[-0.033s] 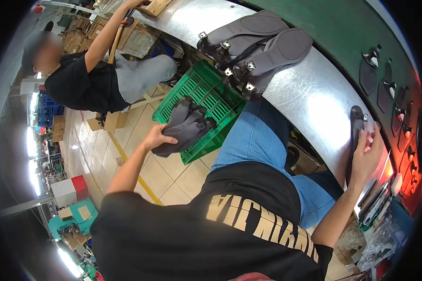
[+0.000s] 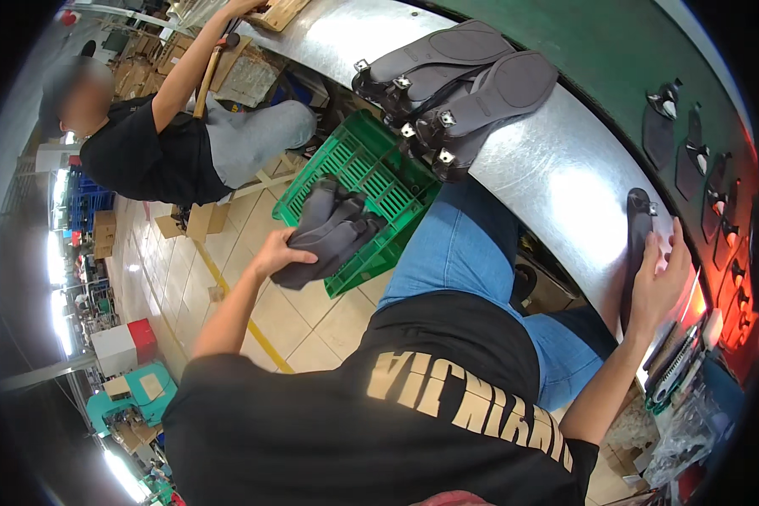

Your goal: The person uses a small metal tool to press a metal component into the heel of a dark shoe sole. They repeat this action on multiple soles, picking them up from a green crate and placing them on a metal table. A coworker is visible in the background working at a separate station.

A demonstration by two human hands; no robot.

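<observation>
My left hand [image 2: 280,255] grips a bundle of dark grey sandals [image 2: 329,240], thumb on top, above the near side of a green plastic crate [image 2: 346,169]. At the right end of the metal bench, my right hand [image 2: 659,282] lies beside a single dark sandal [image 2: 637,228], its fingers apart and its thumb side close against it. Whether it presses on that sandal is hard to tell. Several more grey sandals [image 2: 472,84] with shiny buckles are piled sole up at the bench's far edge, past my knee.
A green conveyor belt [image 2: 590,51] runs behind the metal bench [image 2: 557,177], carrying sandal parts [image 2: 691,156] under red light at the right. A co-worker [image 2: 160,126] sits at the far left near a hammer [image 2: 213,72]. Tools and plastic bags [image 2: 683,422] crowd the lower right.
The sandal bundle in my left hand has turned and dropped very slightly. The fingers of my right hand have spread a little.
</observation>
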